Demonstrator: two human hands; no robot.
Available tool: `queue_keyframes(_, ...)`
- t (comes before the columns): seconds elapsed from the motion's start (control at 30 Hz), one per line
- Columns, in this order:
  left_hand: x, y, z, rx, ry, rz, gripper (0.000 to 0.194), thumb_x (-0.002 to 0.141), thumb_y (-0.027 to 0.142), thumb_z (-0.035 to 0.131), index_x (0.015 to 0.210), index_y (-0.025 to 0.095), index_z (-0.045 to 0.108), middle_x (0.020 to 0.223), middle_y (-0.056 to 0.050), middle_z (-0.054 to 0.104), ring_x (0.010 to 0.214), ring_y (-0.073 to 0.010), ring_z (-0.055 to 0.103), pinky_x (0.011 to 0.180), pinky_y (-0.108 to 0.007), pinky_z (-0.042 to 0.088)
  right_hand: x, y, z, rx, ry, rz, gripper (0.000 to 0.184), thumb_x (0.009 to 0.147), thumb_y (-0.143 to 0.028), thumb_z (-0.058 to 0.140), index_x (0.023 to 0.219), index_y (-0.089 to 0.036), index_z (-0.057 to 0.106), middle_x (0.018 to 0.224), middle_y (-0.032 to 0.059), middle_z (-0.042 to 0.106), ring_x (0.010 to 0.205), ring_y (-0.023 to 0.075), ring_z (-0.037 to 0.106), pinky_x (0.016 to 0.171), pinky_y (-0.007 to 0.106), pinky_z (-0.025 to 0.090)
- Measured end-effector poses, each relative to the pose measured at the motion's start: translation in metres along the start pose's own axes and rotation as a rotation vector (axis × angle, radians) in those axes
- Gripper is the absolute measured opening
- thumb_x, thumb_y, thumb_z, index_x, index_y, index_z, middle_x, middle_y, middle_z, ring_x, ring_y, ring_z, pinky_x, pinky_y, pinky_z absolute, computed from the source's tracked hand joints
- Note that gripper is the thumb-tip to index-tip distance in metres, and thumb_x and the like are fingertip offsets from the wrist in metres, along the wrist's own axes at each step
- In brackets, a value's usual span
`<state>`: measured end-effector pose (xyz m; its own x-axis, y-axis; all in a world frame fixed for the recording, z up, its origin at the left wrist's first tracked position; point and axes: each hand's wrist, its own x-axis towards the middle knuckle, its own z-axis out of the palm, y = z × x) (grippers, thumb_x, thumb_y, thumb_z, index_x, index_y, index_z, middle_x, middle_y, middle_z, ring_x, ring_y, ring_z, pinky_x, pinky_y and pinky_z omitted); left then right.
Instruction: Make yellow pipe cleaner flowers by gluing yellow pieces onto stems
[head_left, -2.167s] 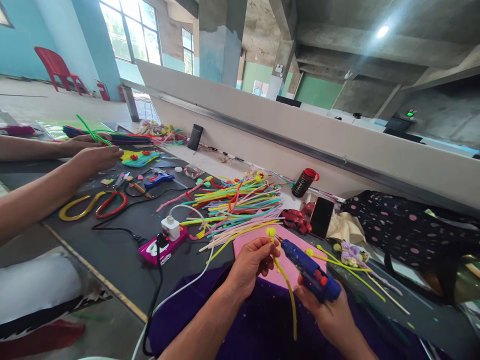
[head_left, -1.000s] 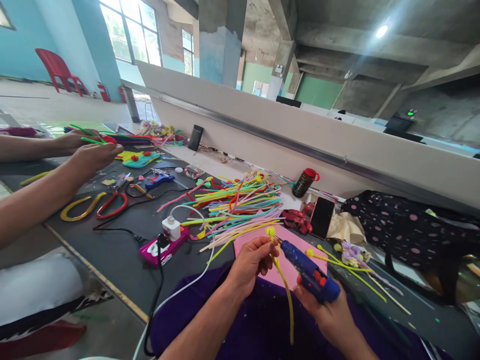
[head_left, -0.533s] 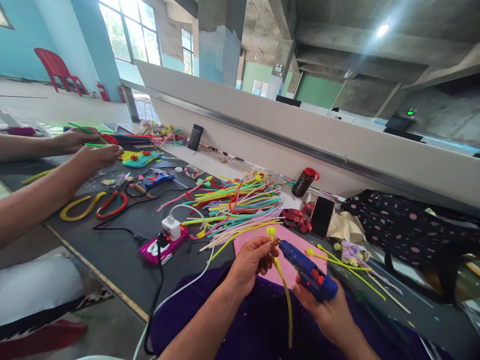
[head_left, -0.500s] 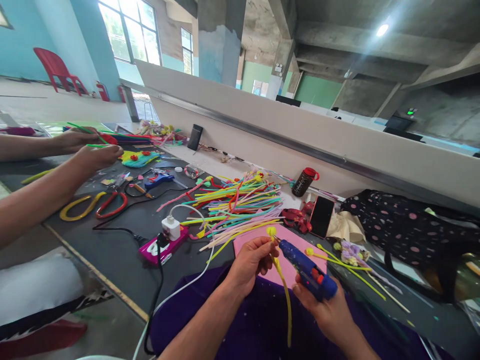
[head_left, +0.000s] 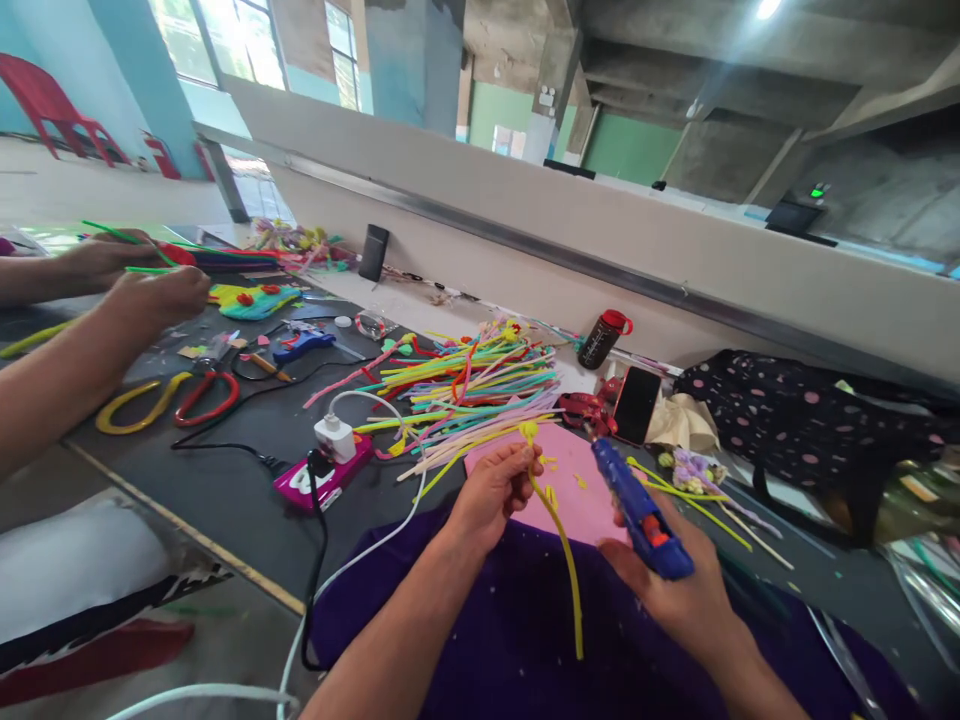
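Note:
Between the fingertips of my left hand [head_left: 491,492] is a yellow pipe cleaner [head_left: 564,545], pinched just below its bunched, flower-like top. Its long stem hangs down over the dark purple cloth [head_left: 517,640] in front of me. My right hand [head_left: 679,560] is wrapped round a blue glue gun [head_left: 637,510], whose nozzle points up and away, apart from the pipe cleaner. Under and beyond my hands lies a pink sheet [head_left: 581,500] with small yellow scraps on it. More yellow pipe cleaners [head_left: 705,500] lie to the right of the glue gun.
A heap of colourful pipe cleaners [head_left: 480,385] lies ahead. Left of it are a magenta power strip [head_left: 341,480] with cables and large scissors [head_left: 206,397]. A co-worker's hands [head_left: 161,295] hold green stems. A bottle [head_left: 602,340], phone [head_left: 637,405] and dotted bag [head_left: 817,420] stand at the right.
My right hand has drawn the glue gun away to the right, its nozzle leaving the pipe cleaner's top. My left hand still pinches the pipe cleaner. The view has shifted slightly.

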<state>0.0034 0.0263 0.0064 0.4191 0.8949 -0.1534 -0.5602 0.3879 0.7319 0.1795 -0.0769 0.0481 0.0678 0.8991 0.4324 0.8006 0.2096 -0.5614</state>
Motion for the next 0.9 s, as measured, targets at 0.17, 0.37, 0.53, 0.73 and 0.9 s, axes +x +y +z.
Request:
queue_keyframes(0.17,-0.001,0.005,-0.001,-0.058,-0.04,-0.035,0.022,0.068,0.029,0.065,0.082,0.013,0.06,0.062,0.002,0.055,0.038,-0.0003,0.039,0.032,-0.013,0.021,-0.024,0.016,-0.011,-0.308,-0.15,-0.065,0.034,0.075,-0.032,0.056,0.104,-0.018,0.046,0.095,0.0081,0.054,0.083,0.022,0.058,0.068,0.031,0.047)
queue_keyframes(0.37,-0.002,0.009,-0.002,-0.063,-0.081,-0.047,0.019,0.07,0.026,0.064,0.082,0.013,0.059,0.062,0.003,0.054,0.04,-0.0005,0.043,0.032,-0.011,0.023,-0.058,0.046,0.008,-0.456,-0.265,0.124,0.035,0.08,-0.036,0.049,0.11,-0.02,0.045,0.1,0.007,0.052,0.079,0.0215,0.06,0.069,0.034,0.048)
queue_keyframes(0.53,-0.001,0.008,-0.002,-0.05,-0.08,-0.054,0.018,0.071,0.026,0.064,0.081,0.012,0.06,0.063,0.002,0.054,0.04,0.0,0.043,0.031,-0.01,0.023,-0.056,0.068,0.021,-0.49,-0.263,0.216,0.035,0.081,-0.042,0.046,0.11,-0.021,0.046,0.097,0.0053,0.052,0.079,0.0206,0.06,0.066,0.032,0.048)
queue_keyframes(0.73,0.001,0.006,-0.004,-0.031,-0.075,-0.034,0.017,0.071,0.026,0.063,0.082,0.012,0.06,0.063,0.003,0.054,0.04,0.0006,0.042,0.031,-0.01,0.023,-0.043,0.077,0.03,-0.501,-0.289,0.26,0.038,0.082,-0.044,0.044,0.111,-0.021,0.046,0.098,0.0054,0.052,0.079,0.02,0.06,0.062,0.029,0.046)
queue_keyframes(0.9,0.0,0.006,-0.003,-0.005,-0.072,-0.045,0.019,0.07,0.028,0.064,0.081,0.012,0.06,0.062,0.003,0.055,0.039,0.0001,0.043,0.031,-0.011,0.022,-0.046,0.078,0.031,-0.556,-0.305,0.253,0.037,0.084,-0.045,0.042,0.111,-0.021,0.048,0.1,0.0063,0.054,0.078,0.02,0.061,0.06,0.028,0.045)
